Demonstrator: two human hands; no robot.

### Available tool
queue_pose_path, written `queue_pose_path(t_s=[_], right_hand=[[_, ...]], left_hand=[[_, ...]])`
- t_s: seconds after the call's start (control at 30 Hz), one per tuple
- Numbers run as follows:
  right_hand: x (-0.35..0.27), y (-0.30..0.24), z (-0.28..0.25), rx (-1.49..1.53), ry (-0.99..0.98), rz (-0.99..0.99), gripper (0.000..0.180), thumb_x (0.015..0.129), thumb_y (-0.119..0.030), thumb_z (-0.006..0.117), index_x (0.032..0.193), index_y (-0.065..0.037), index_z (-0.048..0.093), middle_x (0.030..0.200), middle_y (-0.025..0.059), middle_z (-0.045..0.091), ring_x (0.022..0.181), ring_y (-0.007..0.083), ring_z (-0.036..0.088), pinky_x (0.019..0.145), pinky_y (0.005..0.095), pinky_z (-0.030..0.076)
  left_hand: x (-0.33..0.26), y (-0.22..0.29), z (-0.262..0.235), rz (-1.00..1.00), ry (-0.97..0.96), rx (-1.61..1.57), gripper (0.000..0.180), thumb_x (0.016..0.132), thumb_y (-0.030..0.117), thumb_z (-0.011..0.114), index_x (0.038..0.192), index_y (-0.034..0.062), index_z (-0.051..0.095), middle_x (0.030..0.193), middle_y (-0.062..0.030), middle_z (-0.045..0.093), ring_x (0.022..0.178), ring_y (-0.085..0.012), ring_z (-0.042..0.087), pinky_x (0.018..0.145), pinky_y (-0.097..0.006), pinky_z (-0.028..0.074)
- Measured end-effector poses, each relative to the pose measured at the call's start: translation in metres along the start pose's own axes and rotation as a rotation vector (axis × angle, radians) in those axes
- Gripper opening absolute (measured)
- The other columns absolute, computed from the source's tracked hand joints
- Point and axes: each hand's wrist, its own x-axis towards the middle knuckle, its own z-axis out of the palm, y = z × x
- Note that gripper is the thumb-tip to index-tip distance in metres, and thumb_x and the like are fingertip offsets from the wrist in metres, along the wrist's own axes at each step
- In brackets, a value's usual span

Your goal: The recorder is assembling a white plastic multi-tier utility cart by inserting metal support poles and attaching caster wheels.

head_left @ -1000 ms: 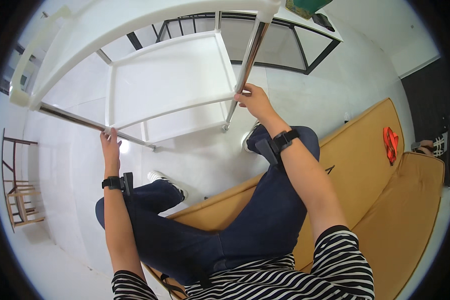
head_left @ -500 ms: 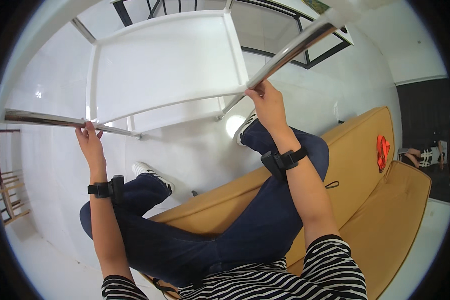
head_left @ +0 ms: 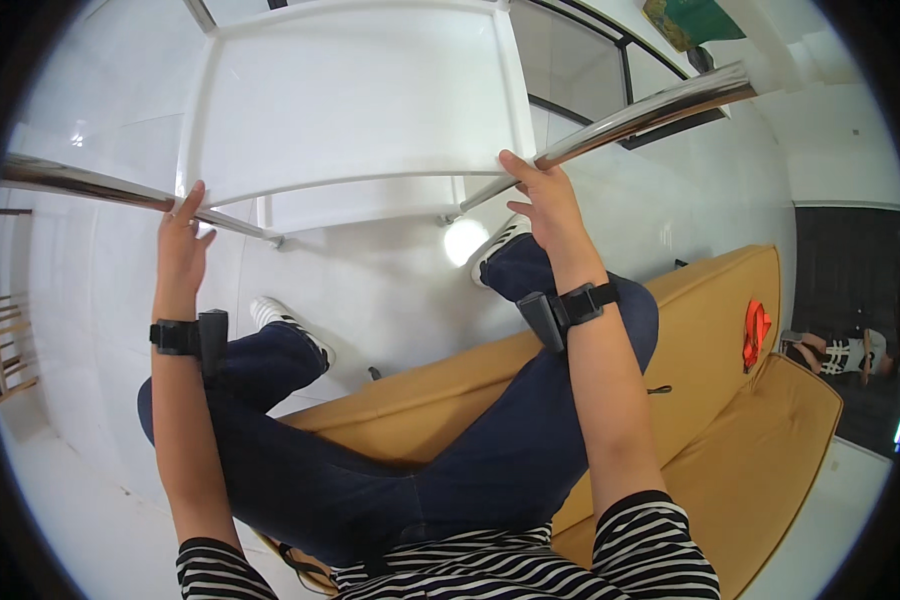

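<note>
In front of my knees stands a white tiered shelf rack with chrome posts. Its upper white tray (head_left: 360,100) has a raised rim, and part of a lower tray (head_left: 360,212) shows beneath. My left hand (head_left: 180,250) is at the tray's near left corner, fingers stretched up beside the left chrome post (head_left: 90,182), thumb apart. At the near right corner, my right hand (head_left: 552,215) rests a finger against the tray rim by the right chrome post (head_left: 650,115). Its thumb and fingers are spread. Neither hand is wrapped round a post.
I sit on a tan sofa (head_left: 710,405) with an orange cloth (head_left: 755,335) on it. A black-framed table (head_left: 625,60) stands behind the rack, a wooden slatted rack (head_left: 10,345) at far left. Another person (head_left: 850,355) is at far right by a dark doorway.
Both hands have loosened from a pinch at the tray corners, with fingers now spread. The tray sits a little higher in view, and the posts have shifted slightly.
</note>
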Motion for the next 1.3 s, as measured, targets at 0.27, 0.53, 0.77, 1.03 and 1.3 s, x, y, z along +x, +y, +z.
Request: queue_pose_path(t_s=[0.27,0.53,0.77,1.03,1.3], right_hand=[[0.011,0.007,0.005,0.087,0.128,0.075,0.079,0.074,-0.041,0.073,0.126,0.006,0.038,0.124,0.0235,0.044,0.105,0.0412,0.05,0.086,0.0469,0.046],[0.001,0.004,0.009,0.203,0.266,-0.021,0.045,0.076,-0.026,0.07,0.105,0.002,0.051,0.099,0.0133,0.055,0.087,0.0278,0.059,0.076,0.0387,0.051],[0.004,0.001,0.012,0.196,0.234,-0.019,0.046,0.075,-0.026,0.07,0.102,0.005,0.05,0.1,0.0134,0.051,0.095,0.0243,0.054,0.087,0.0435,0.047],[0.001,0.002,0.014,0.19,0.309,-0.073,0.04,0.074,-0.024,0.07,0.1,0.001,0.053,0.091,0.0094,0.056,0.083,0.021,0.06,0.075,0.0354,0.051],[-0.015,0.004,0.014,0.216,0.43,-0.05,0.03,0.071,-0.025,0.07,0.081,-0.004,0.051,0.077,0.004,0.048,0.072,0.0155,0.05,0.063,0.0313,0.045]], left_hand=[[-0.003,0.001,0.002,-0.15,0.102,0.066,0.076,0.081,0.044,0.065,0.136,0.0014,0.036,0.139,-0.0186,0.032,0.129,-0.0418,0.028,0.101,-0.06,0.025],[-0.007,0.001,0.021,0.056,0.252,-0.159,0.025,0.077,0.013,0.065,0.09,-0.002,0.051,0.078,-0.0037,0.049,0.07,-0.013,0.043,0.055,-0.03,0.029],[0.0,0.002,0.009,0.089,0.235,-0.209,0.023,0.075,0.009,0.065,0.087,-0.001,0.049,0.073,-0.0022,0.044,0.062,-0.0101,0.038,0.05,-0.027,0.027],[-0.004,0.014,0.029,0.13,0.219,-0.153,0.023,0.073,0.012,0.066,0.087,0.0047,0.05,0.073,-0.0002,0.042,0.062,-0.0089,0.037,0.049,-0.025,0.026],[0.005,0.018,0.027,0.041,0.116,-0.105,0.022,0.075,0.014,0.065,0.086,0.0067,0.048,0.076,0.0003,0.046,0.066,-0.0084,0.041,0.052,-0.025,0.026]])
